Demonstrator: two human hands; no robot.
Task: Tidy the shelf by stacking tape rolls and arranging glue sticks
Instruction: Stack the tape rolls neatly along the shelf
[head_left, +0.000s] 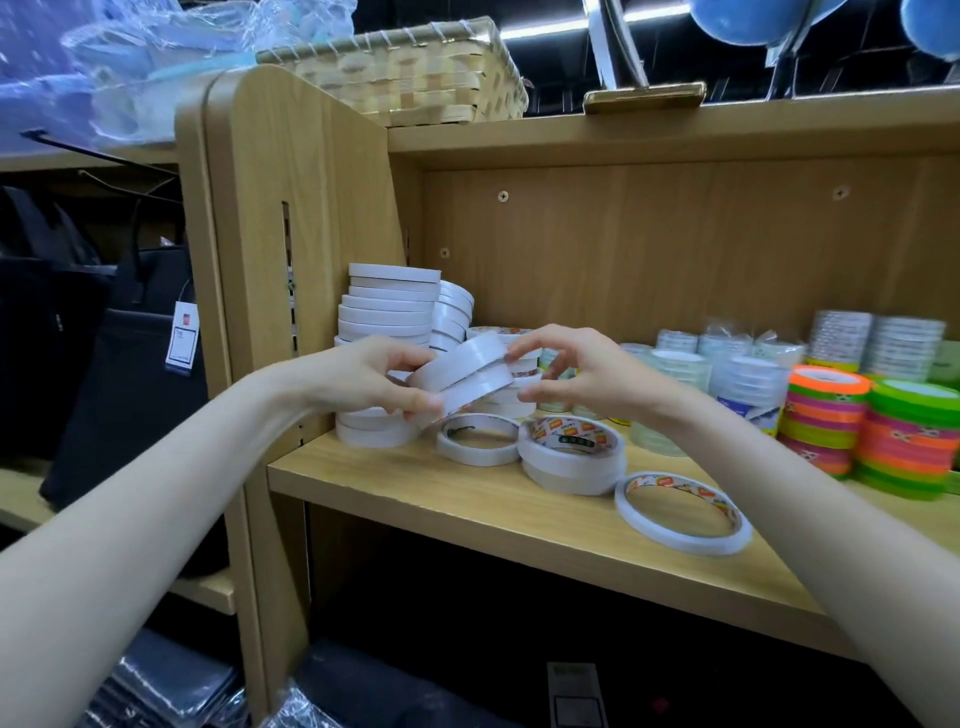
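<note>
Left hand (374, 382): fingers curled round two tilted white tape rolls (460, 376), above the shelf (467, 499).
Right hand (576, 371): fingertips pinching their far edge.
Advice: level both rolls, then lower onto the short stack (371, 428).

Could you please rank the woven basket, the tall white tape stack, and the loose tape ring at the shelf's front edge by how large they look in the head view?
1. Woven basket, clearly largest.
2. Tall white tape stack.
3. Loose tape ring, though it lies nearest the camera, so that flatters it.
</note>
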